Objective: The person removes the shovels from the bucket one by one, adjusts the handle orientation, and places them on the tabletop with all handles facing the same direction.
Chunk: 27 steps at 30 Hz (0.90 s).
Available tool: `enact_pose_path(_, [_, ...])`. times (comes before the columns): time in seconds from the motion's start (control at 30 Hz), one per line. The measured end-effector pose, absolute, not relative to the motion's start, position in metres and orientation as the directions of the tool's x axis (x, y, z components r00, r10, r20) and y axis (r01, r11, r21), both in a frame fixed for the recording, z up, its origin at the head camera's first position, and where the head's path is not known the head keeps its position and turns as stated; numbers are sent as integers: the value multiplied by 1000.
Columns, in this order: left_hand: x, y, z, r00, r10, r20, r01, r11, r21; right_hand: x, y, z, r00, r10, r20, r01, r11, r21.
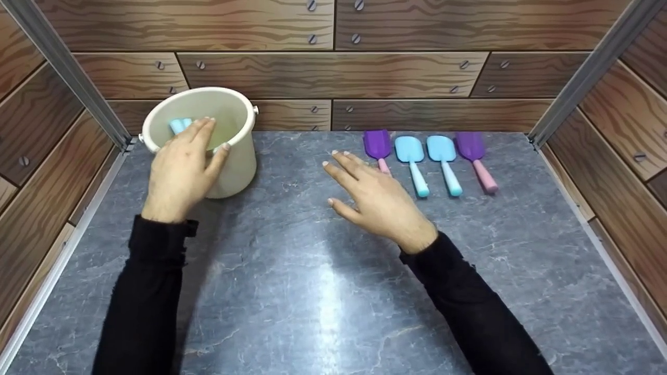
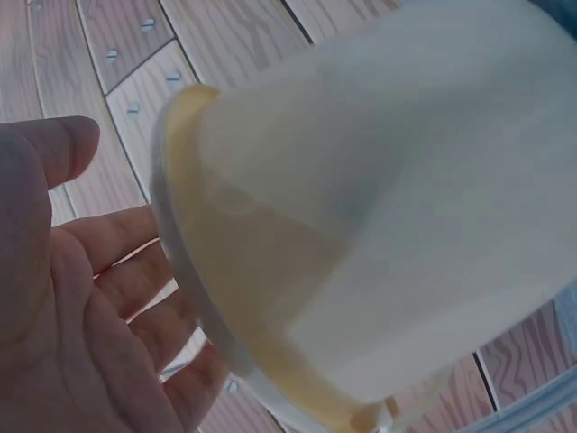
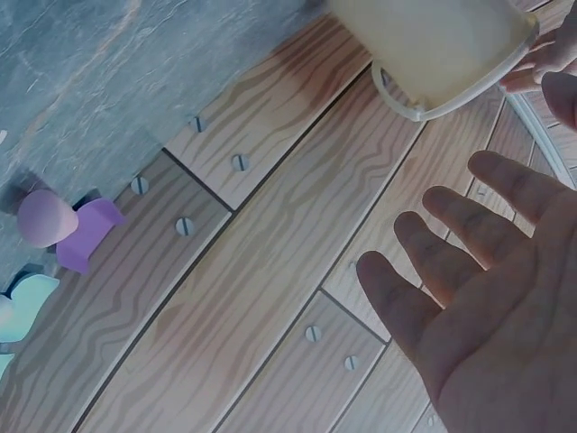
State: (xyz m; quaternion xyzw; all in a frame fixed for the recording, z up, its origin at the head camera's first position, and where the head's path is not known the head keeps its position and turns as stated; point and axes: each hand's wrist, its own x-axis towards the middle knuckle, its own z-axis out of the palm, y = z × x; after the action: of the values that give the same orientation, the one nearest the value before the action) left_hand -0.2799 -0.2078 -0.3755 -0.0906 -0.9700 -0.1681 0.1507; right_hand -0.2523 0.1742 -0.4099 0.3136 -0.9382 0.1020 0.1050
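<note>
A cream plastic bucket (image 1: 239,166) stands at the back left. My left hand (image 1: 182,169) hovers over its near rim, fingers reaching across the mouth and thumb held apart. Beyond those fingers, part of a light blue thing (image 1: 180,125) shows inside the bucket; the rest is hidden. In the left wrist view no object lies in the left palm (image 2: 72,334). My right hand (image 1: 383,203) is above the table's middle, fingers spread and holding nothing. Closest to it is a purple scoop (image 1: 377,143) with a pink handle, partly covered by the hand.
Right of that scoop lie a light blue scoop (image 1: 409,150), a second light blue scoop (image 1: 441,149) and another purple scoop (image 1: 470,146), in a row near the back wall. Wood-patterned panels (image 1: 333,75) enclose the grey marbled table (image 1: 292,291) on the back and sides.
</note>
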Motion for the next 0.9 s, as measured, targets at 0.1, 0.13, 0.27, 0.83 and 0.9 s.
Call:
enact_pose_path(0.1, [-287, -216, -368, -952, 112, 284, 199, 934, 297, -249, 171, -409, -777, -575, 257, -616, 779, -118])
enact_pose_path(0.13, [-289, -219, -365, -956, 111, 270, 192, 937, 292, -248, 170, -409, -776, -576, 256, -617, 779, -115])
enact_pose_path(0.27, [-300, -229, -356, -971, 121, 205, 173, 950, 261, -242, 168, -407, -771, -581, 260, -620, 779, -98])
enact_pose_path(0.83, [-342, -258, -327, -988, 132, -85, 120, 983, 136, -227, 155, -403, -675, -676, 296, -720, 691, -64])
enact_pose_path(0.9, [-344, -260, -326, -986, 128, -109, 113, 985, 130, -226, 154, -402, -669, -684, 293, -727, 683, -65])
